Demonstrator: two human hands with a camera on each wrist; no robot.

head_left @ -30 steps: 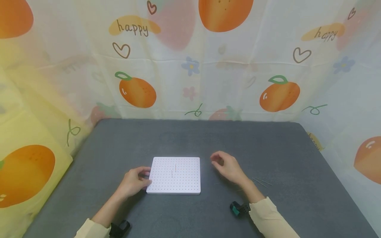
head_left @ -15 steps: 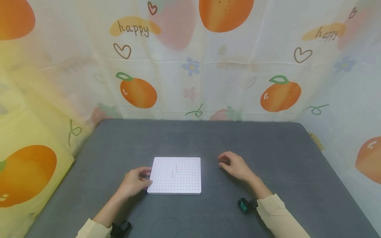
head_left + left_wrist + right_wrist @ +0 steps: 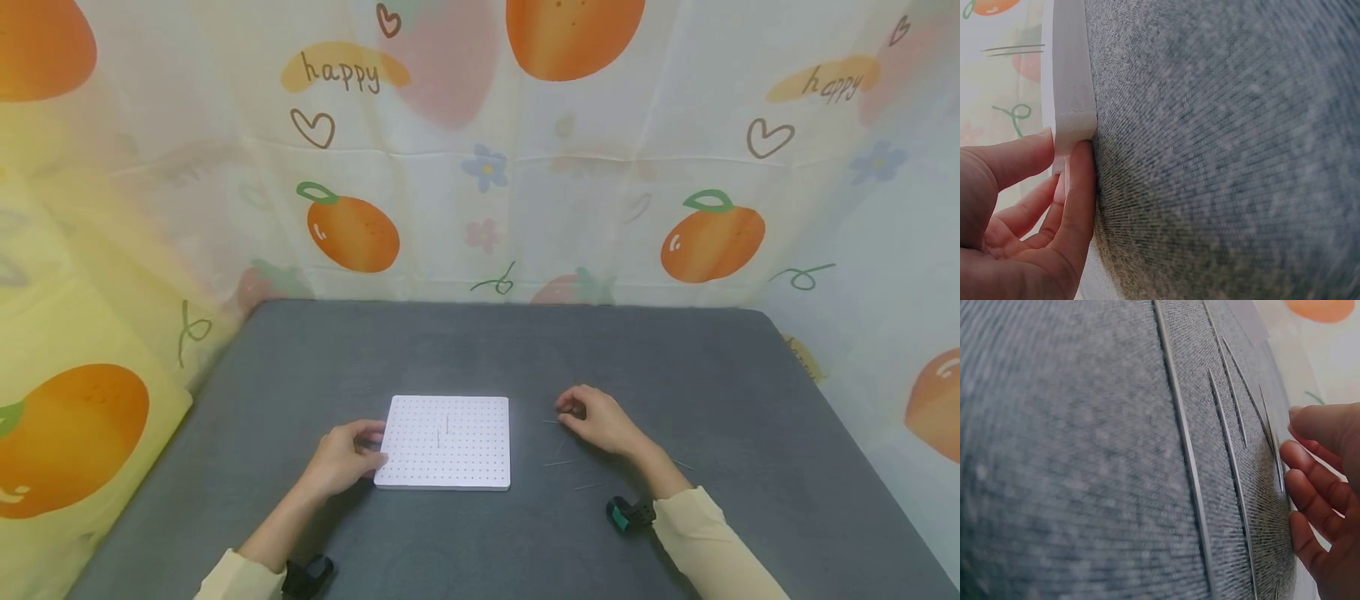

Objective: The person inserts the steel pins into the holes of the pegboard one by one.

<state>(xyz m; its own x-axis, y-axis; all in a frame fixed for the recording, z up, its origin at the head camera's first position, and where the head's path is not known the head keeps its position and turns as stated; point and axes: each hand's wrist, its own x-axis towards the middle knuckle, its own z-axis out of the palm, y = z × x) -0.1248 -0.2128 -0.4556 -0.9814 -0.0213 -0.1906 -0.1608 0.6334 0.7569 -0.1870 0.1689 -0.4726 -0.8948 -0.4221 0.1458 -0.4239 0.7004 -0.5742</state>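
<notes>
A white pegboard lies flat on the grey table, full of small holes. Two thin metal rods stand upright in it. My left hand pinches its left edge, thumb on the upper face and a finger underneath, as the left wrist view shows at the board's corner. To the right of the board, my right hand is low over the table among loose metal rods. Its fingers are bent loosely, with a gap between thumb and forefinger, and the fingertips are right beside the farthest rods.
Several loose rods lie scattered between the board and my right forearm; another rod shows just past that forearm. A fruit-print curtain hangs behind the table. Each wrist wears a black camera mount.
My right hand has moved from beside the board rightward and down to the loose rods, uncovering several of them. The left hand keeps its hold on the board. The view has shifted slightly.
</notes>
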